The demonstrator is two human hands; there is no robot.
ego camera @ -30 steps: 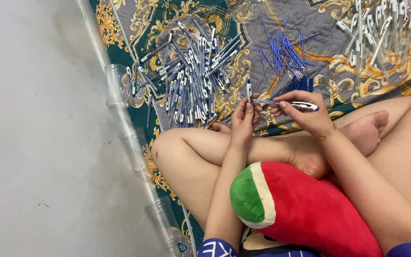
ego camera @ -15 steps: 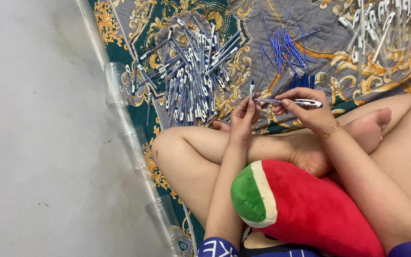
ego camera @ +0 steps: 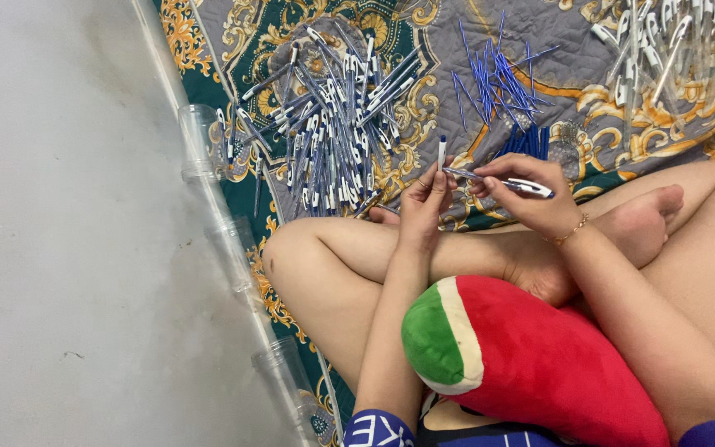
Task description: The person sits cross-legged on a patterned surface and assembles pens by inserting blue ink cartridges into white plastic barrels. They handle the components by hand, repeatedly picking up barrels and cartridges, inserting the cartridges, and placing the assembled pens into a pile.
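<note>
A patterned quilt (ego camera: 622,124) in grey, green and gold covers the floor under a person sitting cross-legged, with bare grey floor (ego camera: 59,248) to one side. A red and green cushion (ego camera: 531,356) shaped like a melon slice rests in the lap. On the quilt lies a big heap of pens (ego camera: 333,141), beside it a smaller bundle of thin blue refills (ego camera: 498,83), and at the far corner a pile of clear pen parts (ego camera: 664,50). Clear plastic jars (ego camera: 200,141) line the quilt's edge.

The right hand (ego camera: 531,194) is closed around a pen (ego camera: 511,184), which lies crosswise through its fingers with the tip pointing toward the other hand. The left hand (ego camera: 424,207) pinches a small white piece with a blue end (ego camera: 442,153), probably a cap, held upright above its fingertips, just beside the pen's tip. Both hands hover over the knees, near the big heap.
</note>
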